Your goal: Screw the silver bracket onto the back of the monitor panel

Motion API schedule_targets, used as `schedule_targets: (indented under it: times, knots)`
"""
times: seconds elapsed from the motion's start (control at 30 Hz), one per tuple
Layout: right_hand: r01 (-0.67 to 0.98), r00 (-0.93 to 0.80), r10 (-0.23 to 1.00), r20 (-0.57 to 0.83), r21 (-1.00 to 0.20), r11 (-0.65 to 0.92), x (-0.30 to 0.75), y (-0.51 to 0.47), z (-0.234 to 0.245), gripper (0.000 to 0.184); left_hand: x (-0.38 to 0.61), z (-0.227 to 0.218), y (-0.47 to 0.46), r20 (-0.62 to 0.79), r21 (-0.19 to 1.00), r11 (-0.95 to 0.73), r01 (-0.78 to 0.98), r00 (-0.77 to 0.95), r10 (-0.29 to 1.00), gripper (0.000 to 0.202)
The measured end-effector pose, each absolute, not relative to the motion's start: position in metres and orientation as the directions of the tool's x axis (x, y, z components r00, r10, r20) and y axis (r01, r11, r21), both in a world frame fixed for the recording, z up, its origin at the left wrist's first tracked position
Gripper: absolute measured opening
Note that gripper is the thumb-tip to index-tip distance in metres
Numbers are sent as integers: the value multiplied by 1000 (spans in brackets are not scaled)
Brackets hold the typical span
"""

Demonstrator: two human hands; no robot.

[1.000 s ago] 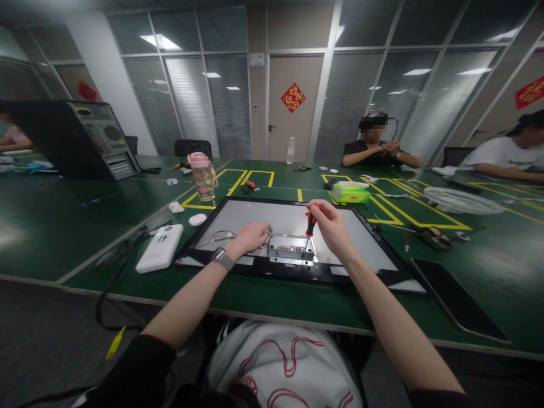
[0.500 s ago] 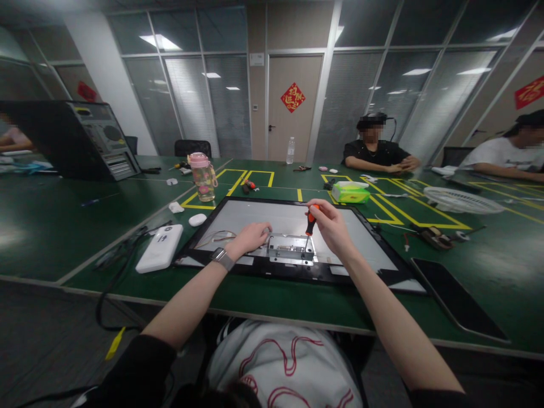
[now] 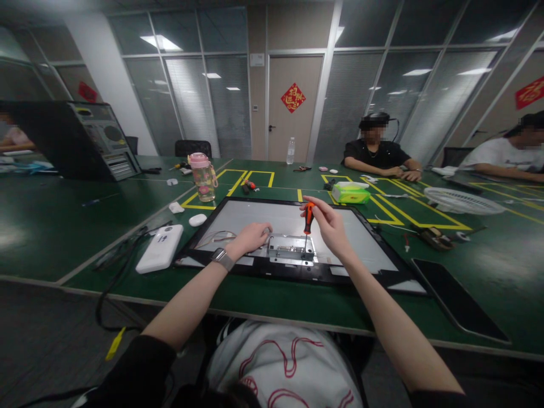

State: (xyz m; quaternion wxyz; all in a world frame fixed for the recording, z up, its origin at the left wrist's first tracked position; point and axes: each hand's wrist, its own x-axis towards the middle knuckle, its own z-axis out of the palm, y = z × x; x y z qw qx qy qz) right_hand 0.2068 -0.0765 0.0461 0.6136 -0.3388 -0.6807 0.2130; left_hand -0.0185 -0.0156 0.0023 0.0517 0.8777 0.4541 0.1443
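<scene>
An orange-and-black screwdriver [image 3: 309, 219] stands almost upright in my right hand [image 3: 330, 224], my fingers about the top of its handle. Its shaft runs down to the right part of a silver metal bracket [image 3: 290, 260], though the exact contact of the tip is too small to see. The bracket lies in the middle of a display panel [image 3: 272, 215] with a grey back and black frame, flat on the table. My left hand [image 3: 250, 238] rests palm down on the panel, fingers stretched towards the bracket's left edge. Thin wires [image 3: 219, 237] lie left of it.
A white power bank [image 3: 160, 249], a white oval case [image 3: 198, 220] and a pink-lidded bottle [image 3: 202, 178] stand or lie to the left. To the right are a dark tablet [image 3: 459, 297], a green tissue pack [image 3: 351, 192] and a white fan grille [image 3: 463, 200]. Co-workers sit across the table.
My right hand has shifted slightly left and the screwdriver is now more upright, with the fingers straighter over its handle. My left hand has stayed put. A co-worker's hands have moved apart.
</scene>
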Motion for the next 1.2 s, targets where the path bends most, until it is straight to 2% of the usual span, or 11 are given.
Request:
schedule_targets:
  times: [0.17,0.37,0.5,0.57,0.7,0.8,0.9,1.2]
  knots:
    - [446,80,579,811,-549,707,206,-79,47,12,-19,4,-17,211,221,-585,780,548,810,32]
    - [446,35,594,803,-545,710,205,-82,49,21,-18,4,-17,211,213,-592,777,555,805,31]
    - [505,98,562,821,-528,683,204,-82,49,9,-18,3,-16,209,211,-593,777,556,804,31]
    - [504,128,559,819,-539,674,204,-81,48,10,-19,3,-16,208,211,-590,779,554,806,31]
    - [395,155,603,783,-608,688,203,-81,47,12,-19,3,-16,213,216,-588,779,551,807,31]
    - [224,140,692,708,-704,674,202,-81,47,18,-19,2,-16,210,209,-588,782,551,807,31]
    - [77,97,744,661,-750,657,202,-80,46,23,-19,2,-16,213,198,-591,782,554,805,31]
    - [-10,70,777,625,-779,627,204,-73,43,22,-20,1,-15,209,221,-590,777,553,807,30]
